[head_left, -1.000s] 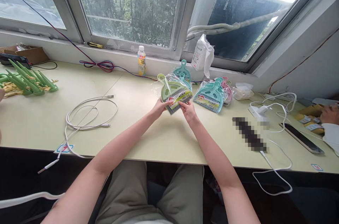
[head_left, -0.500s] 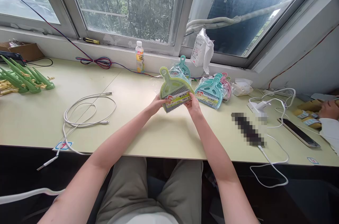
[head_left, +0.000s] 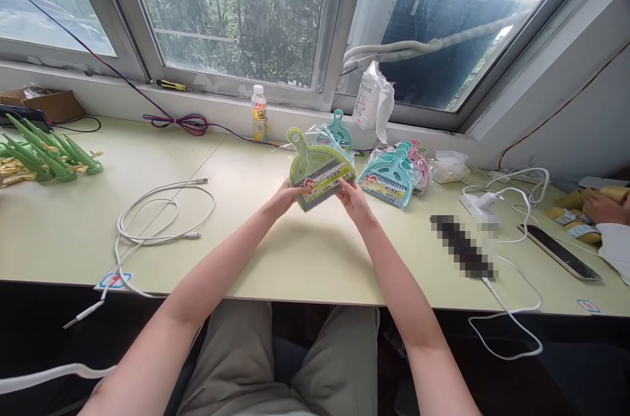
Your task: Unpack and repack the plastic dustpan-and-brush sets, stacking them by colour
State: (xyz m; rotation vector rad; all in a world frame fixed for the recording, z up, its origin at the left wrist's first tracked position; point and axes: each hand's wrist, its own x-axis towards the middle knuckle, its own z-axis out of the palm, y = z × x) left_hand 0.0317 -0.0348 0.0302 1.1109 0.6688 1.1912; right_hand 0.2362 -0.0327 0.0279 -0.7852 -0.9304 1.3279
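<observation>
A green mini dustpan and brush set (head_left: 315, 163), wrapped in clear plastic with a printed label, is held up above the table, its handle pointing up and to the left. My left hand (head_left: 289, 198) grips its lower left edge, thumb over the front. On the lower right edge, my right hand (head_left: 354, 201) holds it with thumb and fingers. Behind it stands a teal dustpan set (head_left: 338, 130), partly hidden. To the right lie more wrapped sets, a teal one (head_left: 391, 176) in front and a pink one (head_left: 420, 163) behind.
A drink bottle (head_left: 259, 113) and a white paper packet (head_left: 374, 98) stand by the window. White cables (head_left: 165, 206) lie coiled at left, beyond them green spiky pieces (head_left: 54, 153). At right are a power strip (head_left: 480, 204), a phone (head_left: 561, 252) and another person's hand (head_left: 605, 207).
The green dustpan set has shifted slightly left and tilted in my hands. My right hand's fingers have moved along its lower edge. The view has tipped up a little.
</observation>
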